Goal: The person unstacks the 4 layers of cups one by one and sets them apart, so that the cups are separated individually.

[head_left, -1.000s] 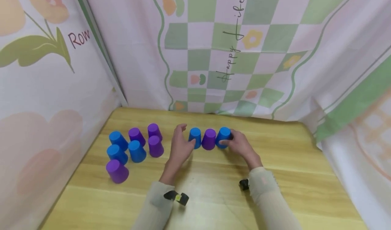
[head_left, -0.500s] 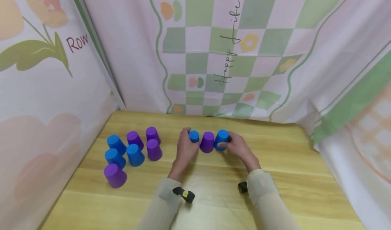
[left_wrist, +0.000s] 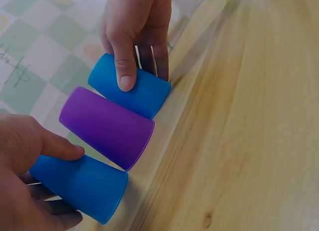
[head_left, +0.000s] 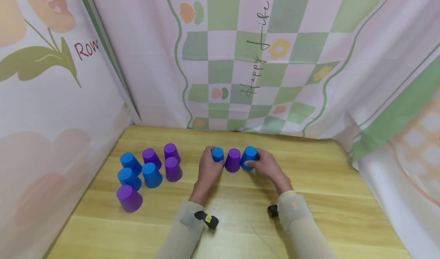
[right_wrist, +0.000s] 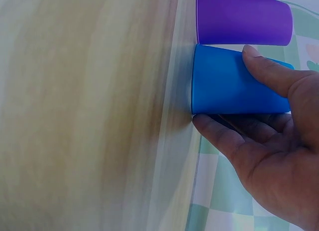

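Note:
Three upside-down cups stand in a row near the back of the table. At the row's left end is a blue cup, with my left hand around it, thumb on the near side and fingers behind, as the left wrist view shows. A purple cup is in the middle, touched by neither hand. My right hand holds the right-hand blue cup between thumb and fingers from its right side. In the right wrist view this blue cup sits close beside the purple one, rim on the tabletop.
Several more upside-down cups stand in a cluster at the table's left, among them a blue cup and, nearest the front, a purple cup. Behind the wooden table hangs a checkered curtain; another cloth borders the left side.
My left hand has moved right and closed around the left blue cup, covering most of it in the head view. My right hand stays on its blue cup. The head view has shifted slightly.

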`<state>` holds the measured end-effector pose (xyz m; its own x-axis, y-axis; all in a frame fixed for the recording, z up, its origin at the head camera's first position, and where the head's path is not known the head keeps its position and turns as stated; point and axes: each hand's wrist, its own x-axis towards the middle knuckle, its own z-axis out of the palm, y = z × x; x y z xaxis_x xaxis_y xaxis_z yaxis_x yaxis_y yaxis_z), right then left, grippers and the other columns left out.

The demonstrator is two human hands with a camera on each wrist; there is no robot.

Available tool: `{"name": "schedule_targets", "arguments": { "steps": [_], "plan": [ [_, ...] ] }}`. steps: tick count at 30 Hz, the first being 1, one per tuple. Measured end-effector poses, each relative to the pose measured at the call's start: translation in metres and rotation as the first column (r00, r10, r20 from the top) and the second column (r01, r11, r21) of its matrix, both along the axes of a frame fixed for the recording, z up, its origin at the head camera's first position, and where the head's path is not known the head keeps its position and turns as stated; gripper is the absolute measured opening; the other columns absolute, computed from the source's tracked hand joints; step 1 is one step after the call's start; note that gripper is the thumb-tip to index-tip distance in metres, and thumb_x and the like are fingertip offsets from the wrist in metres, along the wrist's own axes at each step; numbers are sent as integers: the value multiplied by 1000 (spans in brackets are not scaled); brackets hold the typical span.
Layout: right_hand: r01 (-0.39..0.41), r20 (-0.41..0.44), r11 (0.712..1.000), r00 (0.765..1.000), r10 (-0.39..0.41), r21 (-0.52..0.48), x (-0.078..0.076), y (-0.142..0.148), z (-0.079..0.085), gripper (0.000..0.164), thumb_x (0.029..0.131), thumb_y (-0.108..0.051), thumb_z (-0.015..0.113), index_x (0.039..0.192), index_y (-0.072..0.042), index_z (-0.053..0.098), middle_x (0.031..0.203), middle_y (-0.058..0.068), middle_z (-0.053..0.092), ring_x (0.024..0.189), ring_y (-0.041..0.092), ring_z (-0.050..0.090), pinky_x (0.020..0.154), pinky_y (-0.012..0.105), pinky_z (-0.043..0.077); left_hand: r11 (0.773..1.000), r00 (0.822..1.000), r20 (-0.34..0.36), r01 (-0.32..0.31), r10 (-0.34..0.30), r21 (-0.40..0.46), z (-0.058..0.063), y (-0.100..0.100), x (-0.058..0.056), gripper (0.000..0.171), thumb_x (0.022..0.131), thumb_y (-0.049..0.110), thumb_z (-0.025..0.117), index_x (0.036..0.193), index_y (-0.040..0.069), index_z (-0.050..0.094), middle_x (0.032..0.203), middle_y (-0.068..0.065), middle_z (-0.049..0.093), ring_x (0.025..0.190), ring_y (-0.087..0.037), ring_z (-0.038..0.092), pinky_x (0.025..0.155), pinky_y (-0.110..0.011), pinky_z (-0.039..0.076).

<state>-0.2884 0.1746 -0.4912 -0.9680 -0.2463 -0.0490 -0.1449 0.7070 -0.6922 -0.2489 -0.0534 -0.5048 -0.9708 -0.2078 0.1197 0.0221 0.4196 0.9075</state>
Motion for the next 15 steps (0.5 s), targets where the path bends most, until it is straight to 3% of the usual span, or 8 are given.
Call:
{"name": "schedule_targets", "arguments": {
  "steps": [8, 15],
  "plan": [
    [-1, 15, 1000, 1000, 1, -3, 0, 0, -4, 48, 97, -28, 76, 132, 2, 64, 131, 26, 69, 122, 43, 65, 106, 61, 53, 1000, 1000, 16, -13, 12, 10, 0, -4, 7, 49, 85, -5, 79, 129, -1, 58, 129, -20, 66, 128, -41, 62, 113, -58, 50],
    [9, 12, 1000, 1000, -9, -1, -1, 1, -1, 46, 96, -28, 77, 129, 1, 65, 129, 24, 69, 121, 42, 65, 106, 60, 53, 1000, 999, 39, -14, 14, 1, 1, -4, 4, 49, 86, -3, 79, 130, 0, 59, 130, -19, 66, 129, -41, 61, 114, -58, 49]
  ]
}}
